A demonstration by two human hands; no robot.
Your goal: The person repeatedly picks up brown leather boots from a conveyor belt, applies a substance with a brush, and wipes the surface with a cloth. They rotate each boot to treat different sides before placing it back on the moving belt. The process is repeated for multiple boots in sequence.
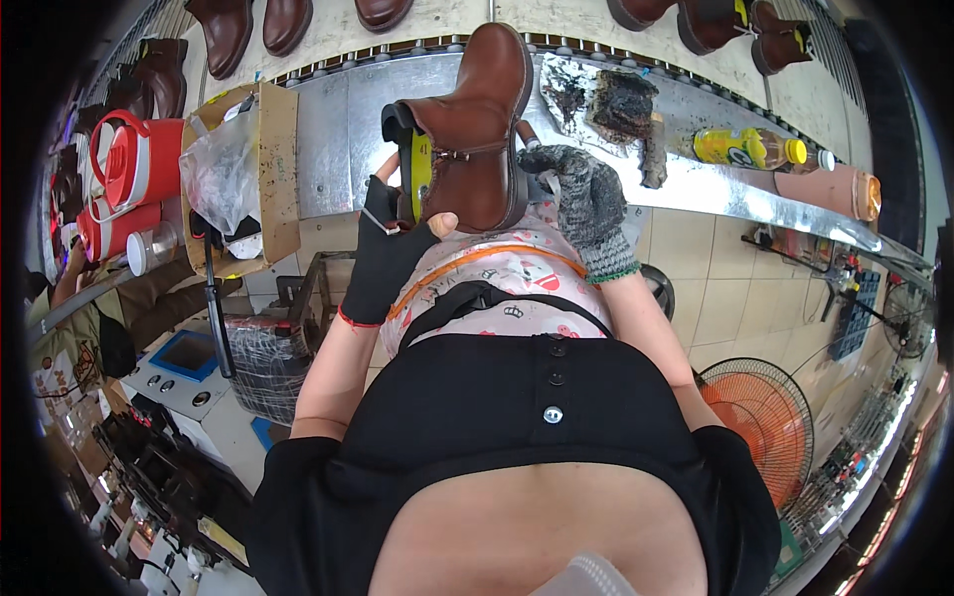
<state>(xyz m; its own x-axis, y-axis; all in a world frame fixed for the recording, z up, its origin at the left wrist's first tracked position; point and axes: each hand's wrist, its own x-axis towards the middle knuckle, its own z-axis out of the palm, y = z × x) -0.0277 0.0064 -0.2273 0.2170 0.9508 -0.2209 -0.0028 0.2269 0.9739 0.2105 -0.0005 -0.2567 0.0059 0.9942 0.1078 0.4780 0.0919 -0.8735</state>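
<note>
A: We are holding a brown ankle boot (pixel 482 129) upside-down-ish over the near edge of the metal counter (pixel 338 139), its sole side turned toward the left. Our left hand (pixel 393 248), in a black fingerless glove, is gripping the boot's heel end, thumb pressing against the leather.

B: And our right hand (pixel 581 204), in the grey knitted glove, is closing around the boot's other side, by the shaft (the fingertips are hidden behind it, so we are not seeing exactly what they are pinching).

A: A yellow-green insert (pixel 420 164) is showing just inside the black sole edge.

B: On the counter, toward its right end, a yellow bottle (pixel 745 147) is lying on its side, and just left of it a blackened, sticky-looking block (pixel 624 104) is sitting on a stained patch.

A: At the counter's left end a cardboard box (pixel 260 169) is holding a clear plastic bag (pixel 221 174), with a red jug (pixel 134 159) beside it.

B: More brown boots (pixel 248 25) are standing along the far edge, past the rollers. An orange fan (pixel 760 417) is standing on the floor to our right.
</note>
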